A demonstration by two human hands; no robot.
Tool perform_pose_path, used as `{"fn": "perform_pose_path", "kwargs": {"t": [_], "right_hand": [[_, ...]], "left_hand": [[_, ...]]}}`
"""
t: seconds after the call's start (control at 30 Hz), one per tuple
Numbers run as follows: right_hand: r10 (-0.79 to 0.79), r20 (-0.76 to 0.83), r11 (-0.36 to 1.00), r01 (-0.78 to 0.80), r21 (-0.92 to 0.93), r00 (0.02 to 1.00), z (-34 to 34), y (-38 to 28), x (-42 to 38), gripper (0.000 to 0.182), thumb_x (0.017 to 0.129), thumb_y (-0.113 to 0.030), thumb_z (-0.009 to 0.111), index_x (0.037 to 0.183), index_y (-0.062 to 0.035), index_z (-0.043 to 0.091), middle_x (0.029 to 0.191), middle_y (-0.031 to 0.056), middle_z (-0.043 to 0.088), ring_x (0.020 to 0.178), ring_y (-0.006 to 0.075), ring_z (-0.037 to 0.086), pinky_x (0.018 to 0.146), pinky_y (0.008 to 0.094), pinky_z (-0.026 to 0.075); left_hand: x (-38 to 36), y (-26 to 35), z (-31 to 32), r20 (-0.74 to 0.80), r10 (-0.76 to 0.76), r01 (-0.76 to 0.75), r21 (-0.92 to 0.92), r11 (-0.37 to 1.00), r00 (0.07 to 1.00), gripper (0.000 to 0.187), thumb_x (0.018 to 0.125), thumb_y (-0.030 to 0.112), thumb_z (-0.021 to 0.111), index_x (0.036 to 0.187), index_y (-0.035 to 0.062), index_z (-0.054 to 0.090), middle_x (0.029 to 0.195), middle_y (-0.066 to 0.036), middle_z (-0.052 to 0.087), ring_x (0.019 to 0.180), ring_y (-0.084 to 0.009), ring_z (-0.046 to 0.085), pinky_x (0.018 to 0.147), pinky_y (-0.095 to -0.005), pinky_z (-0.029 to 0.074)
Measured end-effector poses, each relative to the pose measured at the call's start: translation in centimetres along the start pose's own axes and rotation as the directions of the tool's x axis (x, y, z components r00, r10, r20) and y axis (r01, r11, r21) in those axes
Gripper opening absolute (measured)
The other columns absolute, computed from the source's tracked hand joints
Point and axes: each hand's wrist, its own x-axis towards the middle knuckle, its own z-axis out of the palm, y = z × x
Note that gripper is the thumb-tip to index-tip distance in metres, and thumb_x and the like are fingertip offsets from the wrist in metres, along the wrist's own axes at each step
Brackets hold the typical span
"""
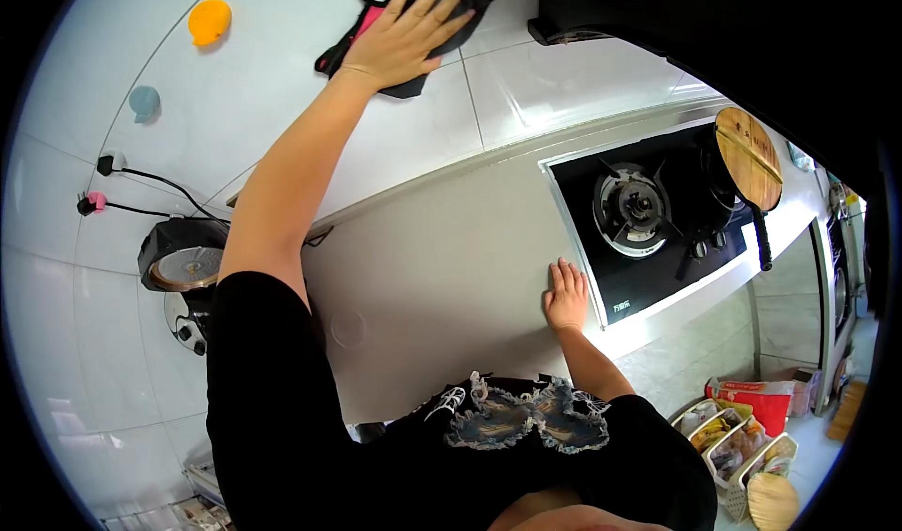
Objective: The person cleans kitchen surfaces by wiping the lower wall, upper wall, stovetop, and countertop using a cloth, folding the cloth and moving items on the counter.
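Observation:
My left hand (pixel 402 40) is stretched far up against the white tiled wall. Its fingers are spread flat over a dark cloth (pixel 413 87) with a pink patch, pressing it to the tiles. Part of the cloth is hidden under the palm. My right hand (pixel 567 294) rests flat on the grey countertop (pixel 442 240), fingers extended and holding nothing, beside the left edge of the black gas stove (pixel 611 249).
On the stove, a pan with a wooden lid (pixel 749 160) stands right of the bare burner (pixel 632 210). An orange hook (pixel 209 22) and a blue hook (pixel 145 103) stick to the wall. A black appliance (pixel 183 254) stands left, its cords plugged in. Baskets (pixel 742 451) sit lower right.

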Motion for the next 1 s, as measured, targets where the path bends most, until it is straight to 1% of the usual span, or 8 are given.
{"fn": "perform_pose_path", "kwargs": {"t": [0.1,0.6,0.63,0.73,0.77,0.8,0.9,1.0], "right_hand": [[-0.004,0.001,1.000,0.004,-0.004,1.000,-0.1,-0.1,0.2,0.061,0.083,-0.017,0.058,0.143,-0.0142,0.055,0.156,0.0056,0.047,0.145,0.0293,0.040,0.123,0.0483,0.025],[0.017,0.024,0.999,-0.016,-0.035,1.000,-1.1,-1.5,-0.2,0.062,0.083,-0.017,0.059,0.145,-0.0159,0.054,0.157,0.0039,0.046,0.146,0.0278,0.039,0.124,0.0466,0.024],[0.017,0.030,0.999,-0.015,-0.039,0.999,-1.1,-1.6,-0.2,0.062,0.083,-0.017,0.059,0.145,-0.0159,0.054,0.157,0.0039,0.046,0.146,0.0278,0.039,0.124,0.0466,0.024],[0.018,0.043,0.999,-0.016,-0.041,0.999,-1.4,-1.9,-0.2,0.062,0.083,-0.017,0.059,0.145,-0.0155,0.054,0.157,0.0043,0.046,0.146,0.0285,0.039,0.124,0.0466,0.024],[0.014,0.037,0.999,-0.012,-0.043,0.999,-1.4,-2.0,-0.2,0.062,0.083,-0.017,0.059,0.145,-0.0154,0.054,0.157,0.0046,0.046,0.146,0.0288,0.039,0.124,0.0467,0.025],[0.009,0.034,0.999,-0.007,-0.045,0.999,-1.4,-2.1,-0.2,0.062,0.083,-0.017,0.059,0.144,-0.0153,0.054,0.157,0.0048,0.046,0.145,0.0292,0.039,0.124,0.0467,0.025],[0.007,0.037,0.999,-0.006,-0.038,0.999,-1.3,-2.3,-0.2,0.062,0.082,-0.016,0.058,0.144,-0.0152,0.054,0.157,0.0054,0.046,0.145,0.0298,0.039,0.124,0.0472,0.025],[0.008,0.040,1.000,-0.006,-0.029,0.999,-1.4,-2.4,-0.2,0.061,0.082,-0.015,0.057,0.143,-0.0147,0.055,0.157,0.0056,0.046,0.145,0.0302,0.040,0.123,0.0476,0.026]], "left_hand": [[0.4,1.8,1.3,-0.011,0.081,-0.081,-0.050,0.995,0.997,0.077,0.091,0.054,0.060,0.159,0.0245,0.039,0.167,-0.003,0.031,0.156,-0.0271,0.024,0.124,-0.0521,0.018],[0.6,9.1,3.8,0.022,0.150,-0.150,0.022,0.988,0.989,0.077,0.094,0.056,0.058,0.159,0.0201,0.038,0.167,-0.005,0.030,0.154,-0.0285,0.023,0.123,-0.0509,0.022],[0.5,10.0,4.2,0.014,0.132,-0.132,0.014,0.991,0.991,0.083,0.090,0.056,0.063,0.161,0.0224,0.035,0.170,-0.003,0.024,0.157,-0.0261,0.021,0.126,-0.0519,0.013],[0.2,12.5,5.4,0.027,0.188,-0.187,-0.021,0.982,0.982,0.085,0.090,0.056,0.064,0.161,0.0198,0.034,0.170,-0.006,0.025,0.157,-0.0281,0.019,0.126,-0.0526,0.012],[0.1,13.0,5.9,-0.016,0.226,-0.226,-0.079,0.971,0.974,0.073,0.093,0.043,0.062,0.156,0.0121,0.041,0.167,-0.008,0.031,0.156,-0.0308,0.022,0.124,-0.0517,0.019],[-0.1,13.8,6.4,-0.037,0.231,-0.234,-0.154,0.960,0.972,0.072,0.090,0.034,0.064,0.155,0.0091,0.042,0.167,-0.008,0.030,0.156,-0.0308,0.021,0.125,-0.0517,0.018],[-0.3,16.5,8.4,-0.086,0.214,-0.226,-0.175,0.958,0.973,0.074,0.085,0.023,0.064,0.154,0.0047,0.043,0.167,-0.009,0.031,0.157,-0.0314,0.019,0.126,-0.0520,0.015],[-0.7,18.9,9.1,-0.047,0.221,-0.225,-0.099,0.969,0.974,0.081,0.084,0.036,0.069,0.157,0.0126,0.041,0.167,-0.006,0.031,0.157,-0.0283,0.021,0.126,-0.0523,0.013]]}}
